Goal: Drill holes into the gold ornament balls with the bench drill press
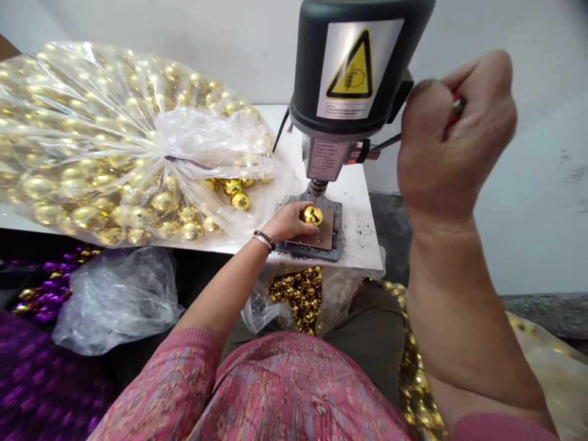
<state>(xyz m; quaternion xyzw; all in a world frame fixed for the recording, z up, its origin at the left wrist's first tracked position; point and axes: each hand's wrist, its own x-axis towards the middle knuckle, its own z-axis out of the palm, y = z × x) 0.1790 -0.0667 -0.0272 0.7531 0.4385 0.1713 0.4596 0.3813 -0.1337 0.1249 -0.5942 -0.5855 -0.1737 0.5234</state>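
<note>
A shiny gold ball (pixel 313 215) rests on the brown board (pixel 324 237) on the base of a small drill press (pixel 353 67). My left hand (pixel 294 222) is closed around the ball's side, thumb at the front. Right above the ball is the drill chuck (pixel 318 187), its thin bit reaching down to the ball's top; whether it has entered cannot be made out. My right hand (pixel 454 135), raised at the right, is wrapped round the press's feed lever (pixel 388 142), whose red grip partly shows between the fingers.
A big clear bag (pixel 92 141) of gold balls covers the table's left, several loose gold balls (pixel 239 199) at its mouth. Dark shavings litter the white table (pixel 361 245). Below its edge hangs a bag with gold pieces (pixel 298 294). Crumpled plastic (pixel 122 300) and purple balls (pixel 50 282) lie lower left.
</note>
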